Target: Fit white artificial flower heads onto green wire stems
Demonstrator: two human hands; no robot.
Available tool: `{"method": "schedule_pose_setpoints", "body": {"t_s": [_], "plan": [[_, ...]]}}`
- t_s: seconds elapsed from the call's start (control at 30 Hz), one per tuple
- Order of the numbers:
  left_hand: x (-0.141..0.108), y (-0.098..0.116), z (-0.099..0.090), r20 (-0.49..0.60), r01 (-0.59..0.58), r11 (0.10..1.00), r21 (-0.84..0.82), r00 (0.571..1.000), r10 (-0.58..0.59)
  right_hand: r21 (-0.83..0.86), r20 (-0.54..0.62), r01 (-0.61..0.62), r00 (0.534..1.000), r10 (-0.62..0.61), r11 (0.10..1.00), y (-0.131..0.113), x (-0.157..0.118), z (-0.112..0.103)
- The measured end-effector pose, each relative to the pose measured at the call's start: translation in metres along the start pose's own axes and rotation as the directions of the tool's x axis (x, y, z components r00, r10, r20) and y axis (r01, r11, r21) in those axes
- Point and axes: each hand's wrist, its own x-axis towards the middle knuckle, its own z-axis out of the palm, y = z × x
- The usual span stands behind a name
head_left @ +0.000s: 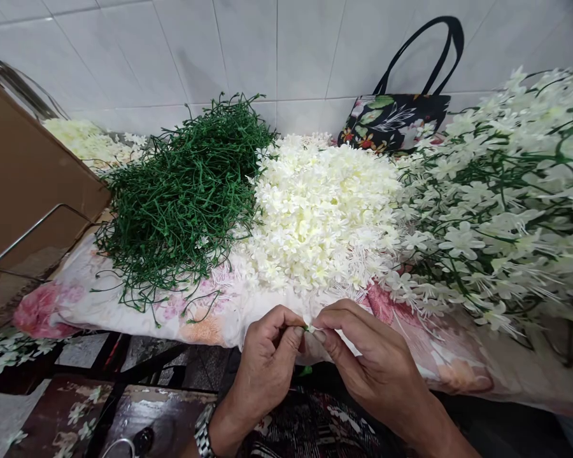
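Note:
My left hand, with a metal watch at the wrist, pinches a thin green stem piece between thumb and index finger. Fingertip to fingertip with it, my right hand pinches a small white blossom at the end of that green piece. Both hands are over the front edge of the flowered cloth. Beyond them lies a heap of loose white blossoms. A tangled pile of green plastic stems is to its left. My fingers partly cover the small parts between them.
Assembled white flower sprays fill the right side. A dark floral bag leans on the tiled wall. At the left is a cardboard box. Below it, blossoms lie on a brown stool.

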Motion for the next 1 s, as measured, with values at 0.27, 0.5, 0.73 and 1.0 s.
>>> {"method": "schedule_pose_setpoints", "body": {"t_s": [0.27, 0.5, 0.73, 1.0], "plan": [[0.001, -0.009, 0.003, -0.002, -0.012, 1.0, 0.004, 1.0, 0.012, -0.031, 0.009, -0.028, 1.0, 0.028, 0.999, 0.007, -0.001, 0.008], [0.005, -0.011, 0.007, -0.043, 0.059, 0.992, -0.114, 0.997, -0.065, -0.073, -0.075, -0.027, 0.997, 0.022, 0.997, 0.012, -0.003, 0.019], [0.005, -0.008, 0.008, -0.042, 0.051, 0.995, -0.089, 0.998, -0.054, -0.096, -0.105, -0.013, 0.994, 0.003, 0.995, 0.014, -0.003, 0.022], [0.006, -0.012, 0.008, -0.021, 0.025, 1.0, -0.017, 0.999, -0.026, -0.088, -0.069, -0.044, 0.997, 0.038, 0.995, 0.014, -0.003, 0.021]]}}
